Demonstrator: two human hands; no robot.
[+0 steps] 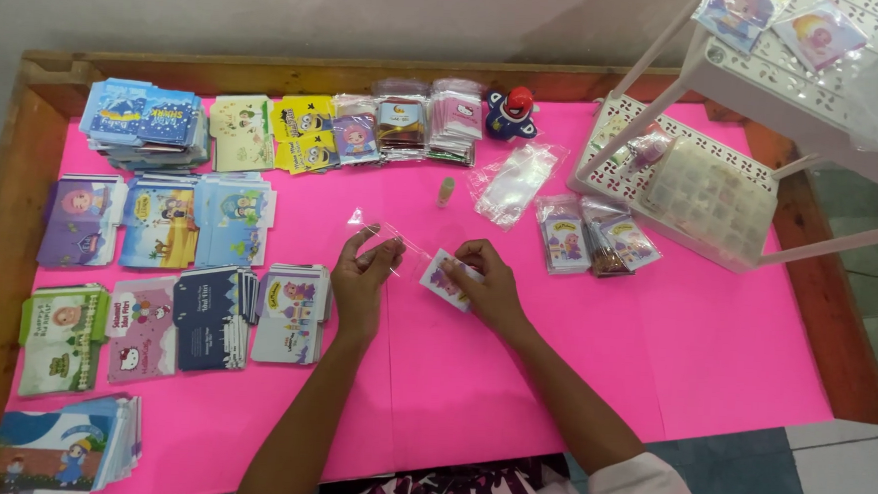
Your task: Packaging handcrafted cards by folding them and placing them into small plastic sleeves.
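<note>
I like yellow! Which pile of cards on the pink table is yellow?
The yellow cartoon-printed card pile in the back row; the neighbouring piles are blue, cream or pink.

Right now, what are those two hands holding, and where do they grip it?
The left hand pinches a clear plastic sleeve at its left end; the right hand holds a small illustrated card by its right edge, at the sleeve's other end.

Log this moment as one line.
left hand: holds clear sleeve | right hand: holds small card at sleeve mouth | pink table

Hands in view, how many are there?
2. The left hand pinches a clear plastic sleeve; the right hand, just beside it, holds a small purple card. No other hands show.
</note>
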